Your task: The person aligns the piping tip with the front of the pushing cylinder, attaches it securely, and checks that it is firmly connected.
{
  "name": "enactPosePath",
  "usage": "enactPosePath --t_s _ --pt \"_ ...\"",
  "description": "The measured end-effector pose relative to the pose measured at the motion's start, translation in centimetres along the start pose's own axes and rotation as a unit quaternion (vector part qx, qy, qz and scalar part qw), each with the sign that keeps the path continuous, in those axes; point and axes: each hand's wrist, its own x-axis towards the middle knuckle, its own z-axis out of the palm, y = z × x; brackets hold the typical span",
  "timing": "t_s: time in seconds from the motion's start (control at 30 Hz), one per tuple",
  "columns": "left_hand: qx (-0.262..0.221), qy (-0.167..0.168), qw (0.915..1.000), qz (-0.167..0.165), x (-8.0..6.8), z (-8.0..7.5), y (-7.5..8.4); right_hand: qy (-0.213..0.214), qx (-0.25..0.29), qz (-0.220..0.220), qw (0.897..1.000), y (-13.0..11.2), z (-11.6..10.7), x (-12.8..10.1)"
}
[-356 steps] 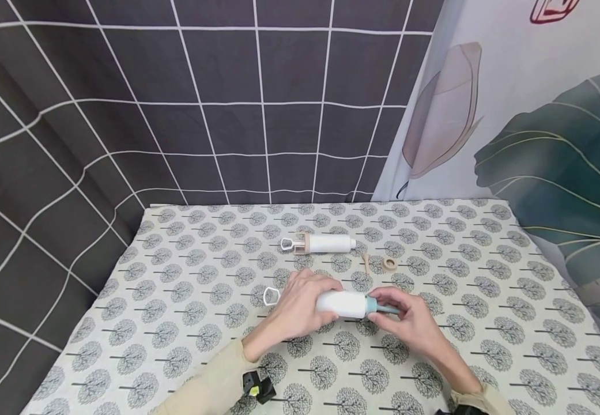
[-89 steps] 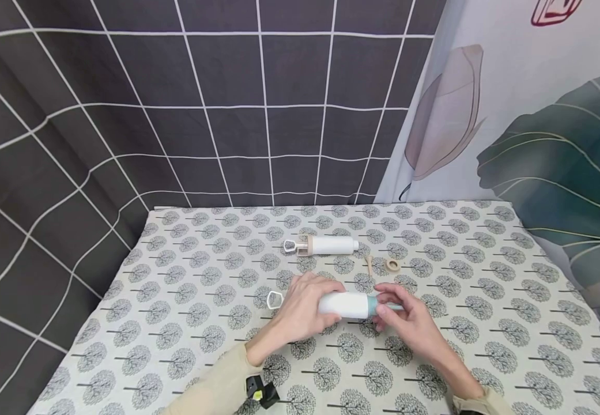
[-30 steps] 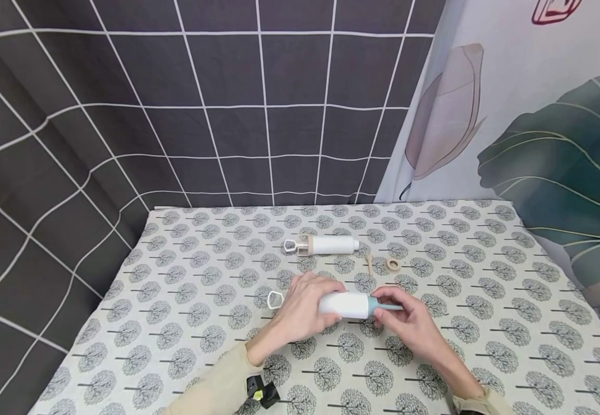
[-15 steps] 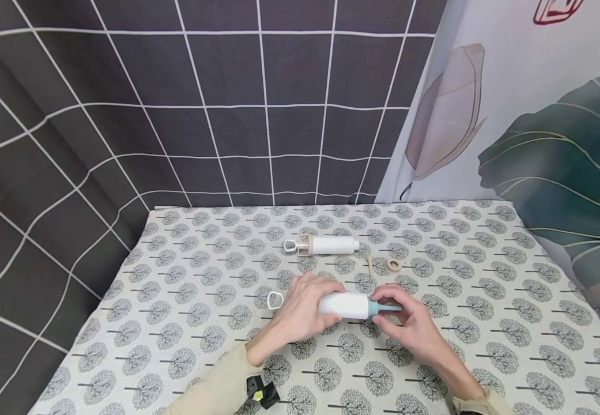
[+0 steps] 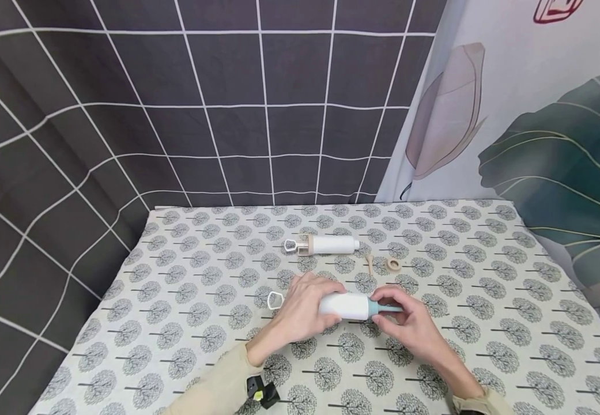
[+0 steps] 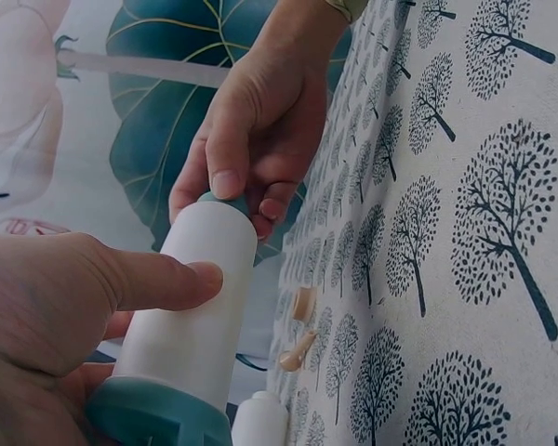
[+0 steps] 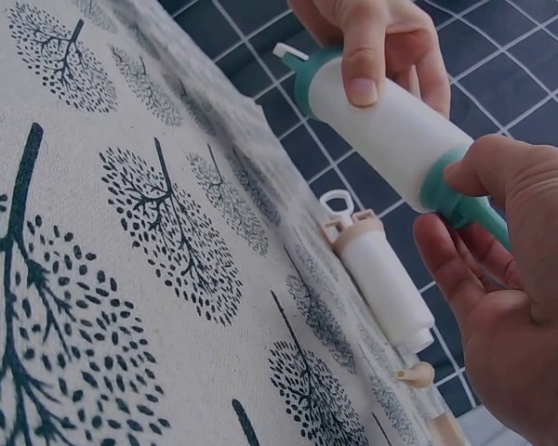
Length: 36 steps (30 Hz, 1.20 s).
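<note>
Teal-capped white syringe tube [image 5: 345, 305] held level in both hands, just above the counter's [image 5: 512, 323] middle.

Left hand [image 5: 300, 308] wraps the barrel near the plunger-ring end, fingers curled round it; right hand [image 5: 408, 323] pinches the teal nozzle tip [image 5: 389, 308]. Against the frame a second ago, thumb and fingers have shifted slightly on the nozzle, tube not moved: likely still twisting it. Beige-capped twin tube [image 5: 325, 245], small beige nozzle [image 5: 369, 264] and ring [image 5: 393, 264] lie toward the far edge.

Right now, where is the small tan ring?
In the head view the tan ring lies on the tablecloth beyond the right hand, right of the small tan nozzle.
</note>
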Motion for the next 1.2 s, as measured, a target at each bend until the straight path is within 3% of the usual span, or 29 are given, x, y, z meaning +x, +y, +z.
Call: enactPosePath --t_s 0.47,1.2 --pt "0.004 -0.013 0.9999 -0.008 -0.03 -0.07 0.19 0.007 -0.033 0.05 0.998 -0.22 -0.12 -0.05" --pt "0.013 -0.005 0.9999 -0.002 -0.18 0.38 0.03 0.029 -0.045 0.083 0.995 -0.36 0.28 0.04"
